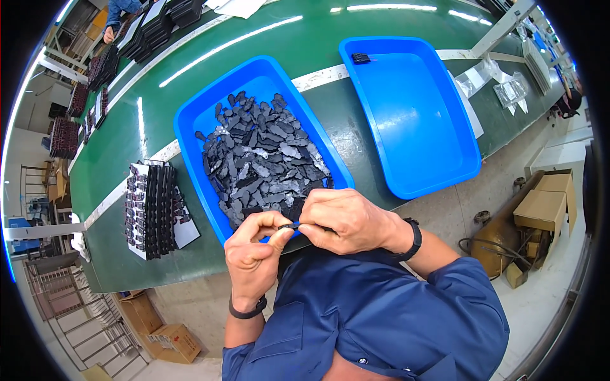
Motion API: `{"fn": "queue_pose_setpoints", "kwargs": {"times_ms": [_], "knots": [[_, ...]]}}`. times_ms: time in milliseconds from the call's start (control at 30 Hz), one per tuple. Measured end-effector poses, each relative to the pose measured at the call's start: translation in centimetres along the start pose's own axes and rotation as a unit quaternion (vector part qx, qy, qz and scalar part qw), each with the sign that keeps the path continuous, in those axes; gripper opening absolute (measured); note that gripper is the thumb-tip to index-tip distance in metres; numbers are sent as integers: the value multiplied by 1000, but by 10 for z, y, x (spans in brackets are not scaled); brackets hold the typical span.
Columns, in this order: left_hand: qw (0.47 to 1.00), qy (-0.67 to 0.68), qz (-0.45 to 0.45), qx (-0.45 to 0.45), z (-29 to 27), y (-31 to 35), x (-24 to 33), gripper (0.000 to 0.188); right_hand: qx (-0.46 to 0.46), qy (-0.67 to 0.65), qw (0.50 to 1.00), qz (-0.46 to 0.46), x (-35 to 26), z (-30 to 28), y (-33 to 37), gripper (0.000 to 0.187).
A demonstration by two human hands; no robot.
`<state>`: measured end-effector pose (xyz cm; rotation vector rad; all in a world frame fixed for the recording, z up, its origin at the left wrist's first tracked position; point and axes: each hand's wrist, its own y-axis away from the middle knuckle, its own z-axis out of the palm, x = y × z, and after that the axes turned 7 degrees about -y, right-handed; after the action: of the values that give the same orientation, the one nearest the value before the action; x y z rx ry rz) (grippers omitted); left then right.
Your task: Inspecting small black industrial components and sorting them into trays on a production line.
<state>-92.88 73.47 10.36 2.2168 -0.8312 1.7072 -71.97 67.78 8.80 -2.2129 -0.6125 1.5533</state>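
My left hand (254, 253) pinches a small black piece (291, 225) between thumb and forefinger. At the piece's right end my right hand (343, 219) also closes its fingertips, which hide much of it. Both hands are over the near edge of a blue tray (184, 136). Inside that tray lies a heap of flat dark grey pieces (264, 152) with jagged outlines, some of them shiny.
To the right stands a second blue tray (470, 143) with small black parts (361, 58) in its far left corner. Black strip-like parts (152, 209) stand stacked left of the heap on the green table (121, 267). At the far left, a co-worker's hand (109, 34) shows near dark trays.
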Motion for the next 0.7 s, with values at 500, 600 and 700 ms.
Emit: {"fn": "queue_pose_setpoints", "kwargs": {"times_ms": [500,600,700], "knots": [[998,31,31,34,-7,10,-5,38,16,23,999,-36,-10,0,-7,18],[996,71,39,27,-5,10,-6,24,6,32,999,-29,-12,-1,-8,17],[994,93,42,23,-5,10,-7,17,-19,35,998,-42,-10,1,-7,15]]}}
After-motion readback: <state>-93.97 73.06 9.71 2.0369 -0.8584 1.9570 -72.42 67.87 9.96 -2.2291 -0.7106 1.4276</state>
